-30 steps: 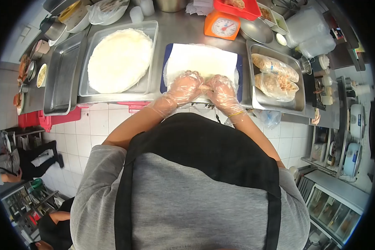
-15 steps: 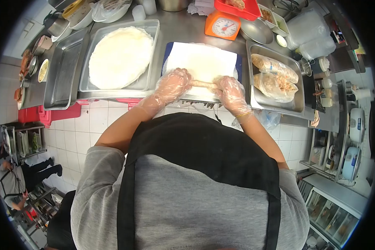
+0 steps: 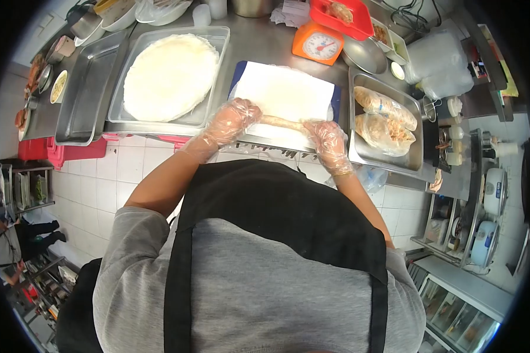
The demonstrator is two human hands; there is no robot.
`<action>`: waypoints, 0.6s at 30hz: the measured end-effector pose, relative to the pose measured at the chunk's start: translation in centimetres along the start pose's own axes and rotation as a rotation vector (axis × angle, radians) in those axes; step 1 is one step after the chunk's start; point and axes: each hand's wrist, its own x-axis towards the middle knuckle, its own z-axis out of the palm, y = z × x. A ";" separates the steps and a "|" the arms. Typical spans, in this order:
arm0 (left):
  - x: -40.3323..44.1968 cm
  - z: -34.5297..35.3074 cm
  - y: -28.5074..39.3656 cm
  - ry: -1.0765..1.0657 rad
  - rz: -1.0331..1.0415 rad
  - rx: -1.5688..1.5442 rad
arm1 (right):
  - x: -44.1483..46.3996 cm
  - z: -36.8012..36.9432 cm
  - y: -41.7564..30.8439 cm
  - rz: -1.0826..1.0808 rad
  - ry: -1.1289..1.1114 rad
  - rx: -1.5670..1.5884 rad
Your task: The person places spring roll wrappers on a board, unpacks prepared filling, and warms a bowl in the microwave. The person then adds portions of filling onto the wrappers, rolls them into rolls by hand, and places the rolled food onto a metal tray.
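Observation:
Both my hands wear clear plastic gloves. My left hand (image 3: 234, 122) is closed round the left end of a thin, pale brown roll (image 3: 281, 122), its fingers curled in. At the roll's other end is my right hand (image 3: 328, 146), also closed, with the fingertips mostly hidden. The roll lies along the near edge of a white sheet (image 3: 288, 82), which rests on a dark blue board (image 3: 239, 72). To the left, a stack of round white wrappers (image 3: 171, 76) lies in a clear plastic tray (image 3: 224, 50).
At the right, a metal tray (image 3: 357, 141) holds plastic bags of chunky filling (image 3: 388, 106). An orange scale (image 3: 318, 44) carrying a red tray (image 3: 359, 26) stands behind the board. A deep metal pan (image 3: 91, 88) sits far left. Another person (image 3: 9, 247) is in the background.
The view has tilted slightly. My hands remain at the two ends of the roll, with the left slightly higher and the right slightly lower in view.

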 end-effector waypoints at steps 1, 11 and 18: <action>0.1 0.0 0.1 0.011 0.005 0.065 | 0.1 0.0 -0.2 0.025 -0.021 -0.044; 1.1 -0.4 -0.8 0.181 -0.084 0.455 | 3.6 3.2 -3.0 -0.140 0.142 -0.071; 1.6 3.1 1.0 0.211 0.267 -0.063 | 4.0 2.2 -3.5 -0.149 0.099 -0.134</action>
